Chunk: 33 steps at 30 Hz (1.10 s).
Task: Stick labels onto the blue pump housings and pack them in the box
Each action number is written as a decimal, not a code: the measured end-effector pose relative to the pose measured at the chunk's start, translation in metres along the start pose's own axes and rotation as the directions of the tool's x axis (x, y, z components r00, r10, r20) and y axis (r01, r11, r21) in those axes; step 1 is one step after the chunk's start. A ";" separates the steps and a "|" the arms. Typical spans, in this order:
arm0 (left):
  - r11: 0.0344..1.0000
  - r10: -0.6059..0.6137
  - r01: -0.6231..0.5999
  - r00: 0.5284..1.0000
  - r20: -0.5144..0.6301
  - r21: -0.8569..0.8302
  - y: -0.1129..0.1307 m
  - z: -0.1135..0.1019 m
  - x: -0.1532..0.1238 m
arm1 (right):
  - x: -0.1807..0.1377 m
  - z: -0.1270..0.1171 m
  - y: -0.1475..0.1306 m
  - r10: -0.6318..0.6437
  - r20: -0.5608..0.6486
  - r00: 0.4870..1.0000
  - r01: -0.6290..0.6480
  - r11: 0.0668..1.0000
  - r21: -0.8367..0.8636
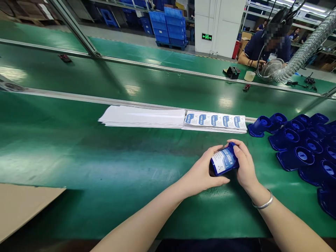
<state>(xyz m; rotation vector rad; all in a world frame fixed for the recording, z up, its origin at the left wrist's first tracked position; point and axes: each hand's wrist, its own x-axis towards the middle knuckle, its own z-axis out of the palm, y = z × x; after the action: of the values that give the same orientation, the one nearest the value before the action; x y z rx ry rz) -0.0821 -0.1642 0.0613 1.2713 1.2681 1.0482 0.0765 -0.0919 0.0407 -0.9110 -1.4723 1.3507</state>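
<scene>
A dark blue plastic pump housing [234,154] is held tilted above the green bench, between my two hands. Its side carries a white and blue label [223,161] with print ending in "5000L/H". My right hand [244,164] grips the flanged right end, thumb on top. Around the left end curls my left hand [203,169], its fingers partly hidden behind the housing and its thumb along the underside. Beyond the hands lie a label sheet stack [215,121], printed with several similar labels, and a stack of blank white sheets [144,116] to its left.
Several more blue housings [301,155] stand grouped on the right. Cardboard [26,206] juts in at lower left. A metal rail [157,65] crosses the bench [118,171]. Across it, a co-worker [267,45] sits near a flexible silver duct [307,49].
</scene>
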 end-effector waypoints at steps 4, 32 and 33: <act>0.990 -0.049 0.043 0.998 -0.039 -0.135 0.000 -0.004 0.003 | -0.005 0.003 -0.001 -0.033 0.004 0.999 0.034 0.997 -0.074; 0.946 0.241 -0.200 0.960 -0.139 0.254 -0.001 -0.007 0.002 | -0.002 0.003 0.001 -0.054 0.043 0.998 0.053 0.999 0.004; 0.959 0.218 -0.181 0.964 -0.155 0.220 -0.001 -0.007 0.003 | -0.001 0.003 0.002 -0.042 0.040 0.998 0.042 0.999 0.011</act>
<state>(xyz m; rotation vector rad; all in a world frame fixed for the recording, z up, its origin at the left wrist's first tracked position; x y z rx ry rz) -0.0893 -0.1608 0.0606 1.5147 1.4332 1.2218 0.0741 -0.0935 0.0385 -0.8463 -1.5063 1.3514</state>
